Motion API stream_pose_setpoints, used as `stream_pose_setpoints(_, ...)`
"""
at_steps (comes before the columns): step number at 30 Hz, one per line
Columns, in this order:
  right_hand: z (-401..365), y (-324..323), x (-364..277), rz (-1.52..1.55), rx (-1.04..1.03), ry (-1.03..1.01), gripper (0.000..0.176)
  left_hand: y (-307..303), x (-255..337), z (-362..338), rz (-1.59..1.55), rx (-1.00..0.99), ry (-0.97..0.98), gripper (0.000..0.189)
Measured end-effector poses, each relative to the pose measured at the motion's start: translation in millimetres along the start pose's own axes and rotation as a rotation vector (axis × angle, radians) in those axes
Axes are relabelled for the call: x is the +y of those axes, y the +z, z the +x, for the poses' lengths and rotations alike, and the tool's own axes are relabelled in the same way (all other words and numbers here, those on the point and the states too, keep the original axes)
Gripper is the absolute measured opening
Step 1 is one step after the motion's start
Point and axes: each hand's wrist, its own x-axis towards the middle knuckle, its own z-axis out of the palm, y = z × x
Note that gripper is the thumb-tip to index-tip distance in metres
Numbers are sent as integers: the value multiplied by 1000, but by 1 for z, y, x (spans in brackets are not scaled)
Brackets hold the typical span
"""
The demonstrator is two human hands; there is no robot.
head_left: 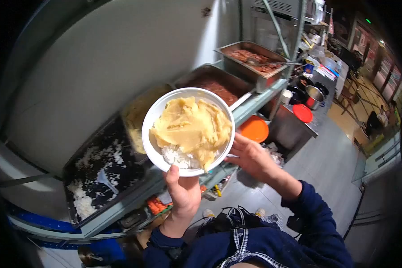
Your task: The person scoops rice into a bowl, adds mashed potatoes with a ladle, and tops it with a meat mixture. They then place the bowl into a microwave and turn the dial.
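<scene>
My left hand (183,194) holds a white bowl (147,131) from below, its thumb pressed on the near rim. A thick layer of pale yellow mash (187,123) covers most of the bowl's contents. White rice (179,157) shows beneath it at the near side. At the bowl's right edge is my right hand (257,161), its fingers apart and the fingertips right at the rim. Behind the bowl, a tray of yellow mash (140,105) is partly hidden. A dark rice tray (91,156) with scattered rice and a white paddle (106,181) lies to the left.
Beyond the bowl stand a pan of reddish-brown food (214,85) and a deeper metal pan (270,82) with a ladle. An orange lid (253,128) is right of the shelf edge. Pots and a red lid (303,113) sit on the counter at right.
</scene>
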Motion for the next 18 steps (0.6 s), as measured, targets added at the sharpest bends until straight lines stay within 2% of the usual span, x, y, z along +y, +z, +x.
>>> stream_pose_setpoints(2,-29,-9,-15,-29,58,-49,76,30,-37,-13,-8,-29,-17,68)
stream_pose_setpoints(6,-93,-56,-49,23,273,-100,56,91,-116,-51,-37,-71,-92,67)
stream_pose_setpoints(9,-143,-95,-78,-72,413,-89,53,126,-167,-80,-22,-118,-165,69)
stream_pose_setpoints(12,-180,-136,-100,-15,432,-75,47,154,-199,-104,61,-135,-236,74)
stream_pose_setpoints(15,-209,-168,-129,19,425,-14,42,157,-216,-105,0,-308,-367,76)
stream_pose_setpoints(17,-223,-192,-144,112,386,43,41,162,-206,-91,-118,-315,-698,84)
stream_pose_setpoints(18,-228,-197,-153,124,385,82,38,165,-204,-81,-89,-366,-785,85)
